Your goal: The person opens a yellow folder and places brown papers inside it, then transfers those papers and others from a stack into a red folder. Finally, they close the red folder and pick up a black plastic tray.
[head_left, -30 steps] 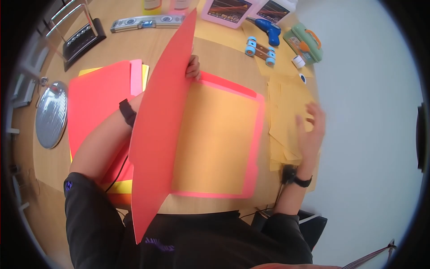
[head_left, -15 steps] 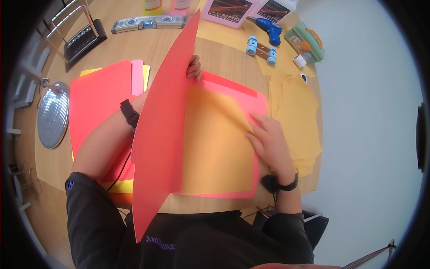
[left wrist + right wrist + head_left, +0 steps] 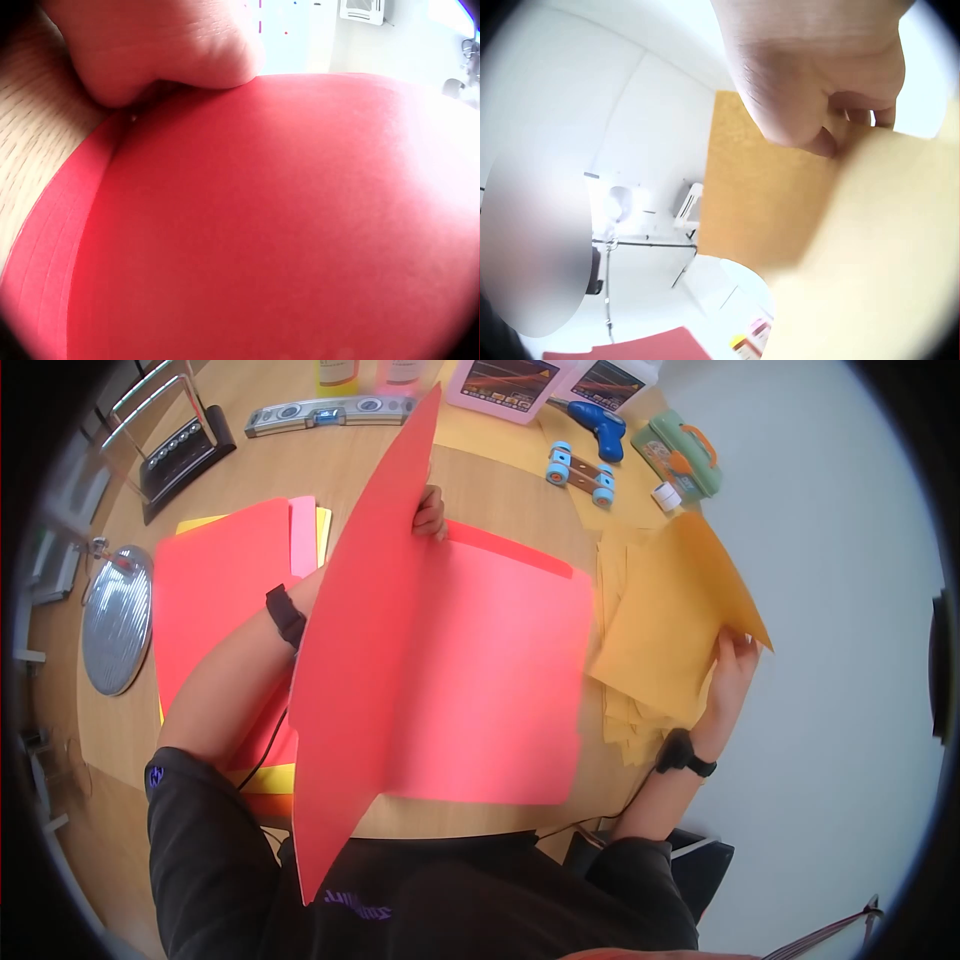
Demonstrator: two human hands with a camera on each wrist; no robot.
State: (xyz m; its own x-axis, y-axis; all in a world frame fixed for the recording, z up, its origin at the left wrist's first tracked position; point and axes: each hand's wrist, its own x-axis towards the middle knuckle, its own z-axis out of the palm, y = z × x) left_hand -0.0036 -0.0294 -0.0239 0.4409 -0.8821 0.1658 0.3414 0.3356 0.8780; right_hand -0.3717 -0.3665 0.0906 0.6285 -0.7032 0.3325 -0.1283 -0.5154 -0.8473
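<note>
A red file folder [image 3: 490, 680] lies spread on the table, its cover [image 3: 350, 650] raised steeply. My left hand [image 3: 430, 513] grips that cover near its far edge, fingers curled round it; in the left wrist view the hand [image 3: 157, 45] shows at the top of the red card. On the right, my right hand [image 3: 733, 665] pinches the edge of a tan paper sheet [image 3: 670, 615], which bends upward over a pile of similar tan sheets [image 3: 620, 715]. The right wrist view shows thumb and fingers [image 3: 821, 142] on the sheet's edge. The folder's inside shows bare pink.
More red and yellow folders [image 3: 225, 590] are stacked at left, near a round silver disc [image 3: 118, 620] and a Newton's cradle [image 3: 185, 455]. Along the back are a spirit level [image 3: 330, 415], jugs [image 3: 505, 385], a blue toy drill [image 3: 600, 428], a wheeled toy [image 3: 580, 475] and a green case [image 3: 680, 455].
My right hand reached into the folder, took the tan sheet out and carried it right, over the tan pile. The left hand kept holding the cover up.
</note>
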